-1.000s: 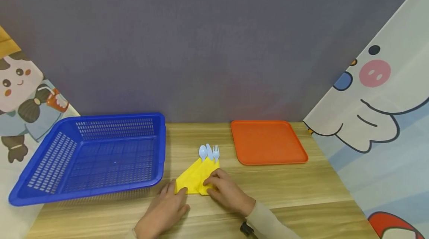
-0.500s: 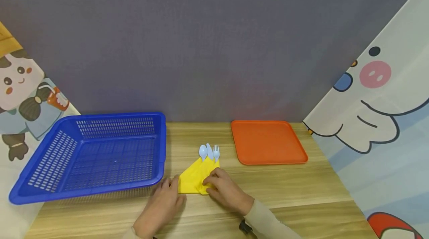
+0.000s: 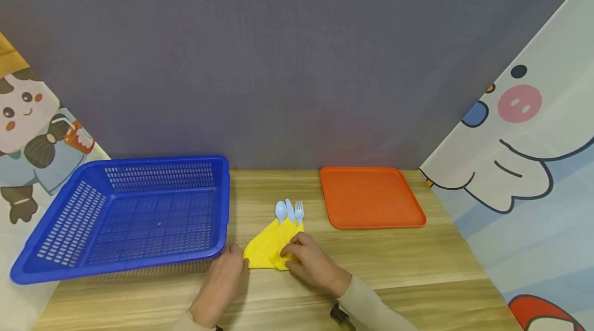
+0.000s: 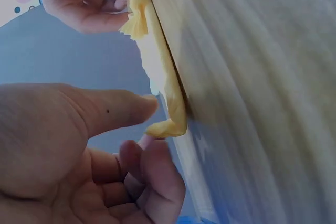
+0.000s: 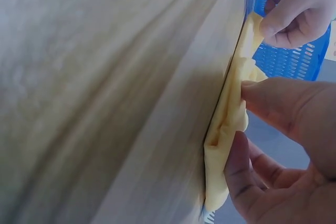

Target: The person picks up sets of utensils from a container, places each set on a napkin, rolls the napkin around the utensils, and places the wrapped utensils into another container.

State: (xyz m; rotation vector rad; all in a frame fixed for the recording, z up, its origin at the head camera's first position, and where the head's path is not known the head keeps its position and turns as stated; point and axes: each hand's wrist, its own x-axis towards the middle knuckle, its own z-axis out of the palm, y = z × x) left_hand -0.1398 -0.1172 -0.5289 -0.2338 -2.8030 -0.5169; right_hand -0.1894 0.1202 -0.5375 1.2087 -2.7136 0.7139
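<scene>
A yellow cloth napkin (image 3: pixel 263 247) lies folded on the wooden table. The heads of a light-blue spoon (image 3: pixel 280 211), knife (image 3: pixel 290 209) and fork (image 3: pixel 299 211) stick out of its far end; their handles are hidden in the cloth. At the napkin's left corner, my left hand (image 3: pixel 226 274) pinches the edge between thumb and fingers, and that edge is turned up in the left wrist view. My right hand (image 3: pixel 315 264) holds the folded part on the right, its thumb (image 5: pixel 268 95) and a fingertip (image 5: pixel 239 153) on the cloth.
A large blue plastic basket (image 3: pixel 221 217) stands to the left, its near right corner close to my left hand. An orange tray (image 3: pixel 329 207) lies at the back right. Behind the table rises a grey wall (image 3: pixel 297 63), with cartoon-printed sheets at both sides.
My left hand has shifted slightly left, drawn its thumb back from the napkin's front edge and taken the left corner, which now curls up. The right hand has stayed on the fold.
</scene>
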